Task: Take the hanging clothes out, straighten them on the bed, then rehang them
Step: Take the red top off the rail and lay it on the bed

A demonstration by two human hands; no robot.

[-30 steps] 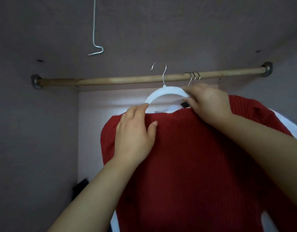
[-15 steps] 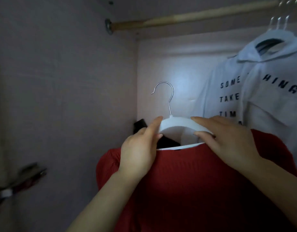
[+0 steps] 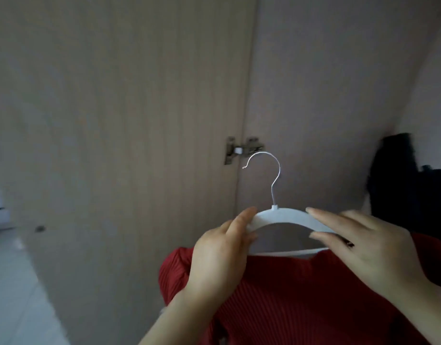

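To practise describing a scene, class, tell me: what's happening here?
A person holds a white hanger in both hands, the left hand gripping one arm of it and the right hand pinching the other. A red ribbed top hangs on it. The metal hook points up and catches on nothing. Behind are a wardrobe door with its hinge, and a dark garment at the right.
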